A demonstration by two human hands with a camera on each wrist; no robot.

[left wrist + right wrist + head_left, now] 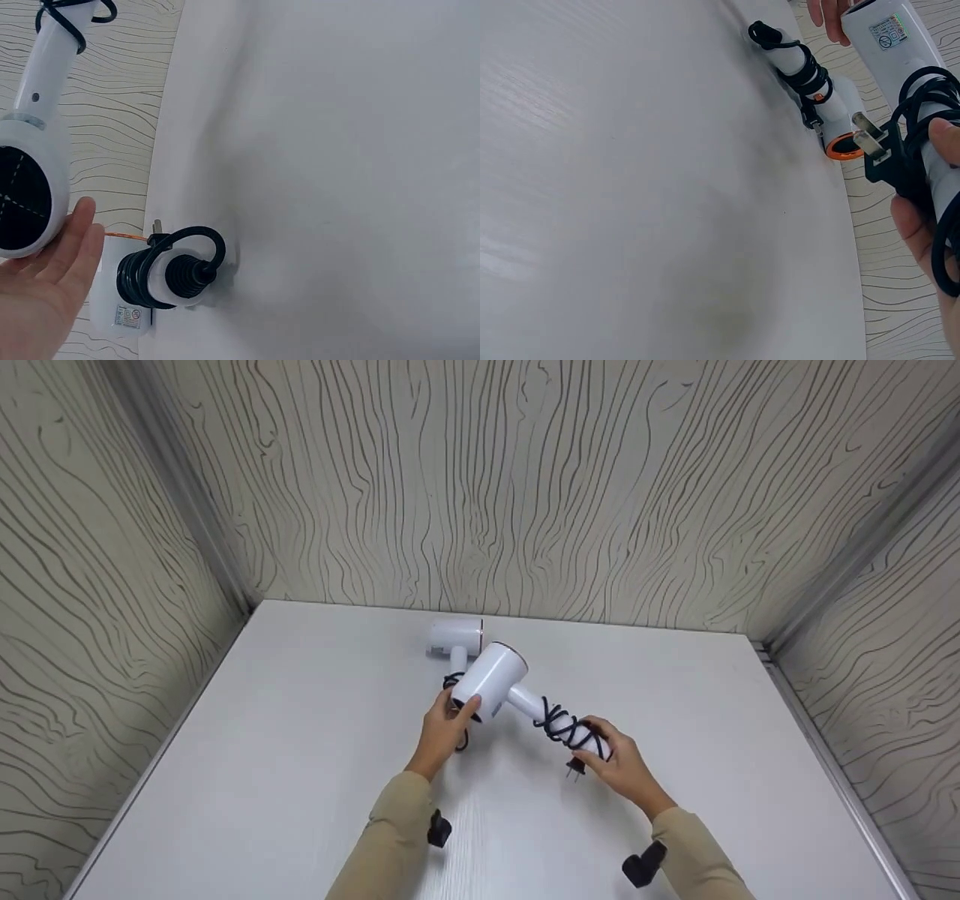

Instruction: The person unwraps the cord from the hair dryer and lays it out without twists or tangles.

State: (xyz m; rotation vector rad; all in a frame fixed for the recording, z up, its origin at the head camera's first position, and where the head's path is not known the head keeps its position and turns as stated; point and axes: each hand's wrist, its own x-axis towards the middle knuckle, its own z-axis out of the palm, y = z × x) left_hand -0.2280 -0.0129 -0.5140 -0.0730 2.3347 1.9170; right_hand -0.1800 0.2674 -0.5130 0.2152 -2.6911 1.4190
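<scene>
Above the white surface [330,780], the held hair dryer [491,676] is raised, nearer the person than the rear hair dryer [454,634]. Left hand [437,735]: fingers and thumb apart, gripping the barrel's end. Right hand [622,763]: fingers curled around the handle. Black cord [556,721] wraps it; plug [575,766] protrudes below.

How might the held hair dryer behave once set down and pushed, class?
The hair dryer might rock rather than roll, since its long handle juts from the round barrel. Its glossy surface could feel slippery. The wound cord's loose loops may snag.
</scene>
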